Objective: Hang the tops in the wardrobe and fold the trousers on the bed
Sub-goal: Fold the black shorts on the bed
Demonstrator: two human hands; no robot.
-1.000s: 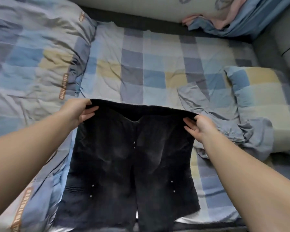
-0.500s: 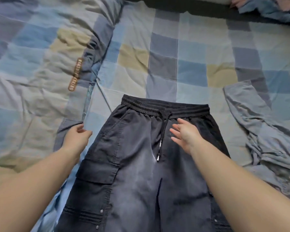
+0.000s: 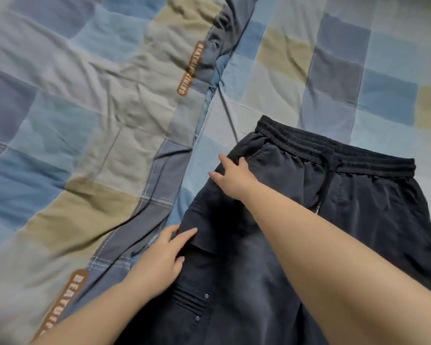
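Orange label (image 3: 63, 301) on the checked duvet (image 3: 85, 120), left of the trousers (image 3: 284, 245): white capitals "BEAUTIF…", cut off. A second orange label (image 3: 191, 68) above it: lettering blurred, unreadable.

Right hand (image 3: 234, 176) now reaches across to the trousers' (image 3: 271, 245) left edge, joining the left hand (image 3: 159, 262) on that side seam.
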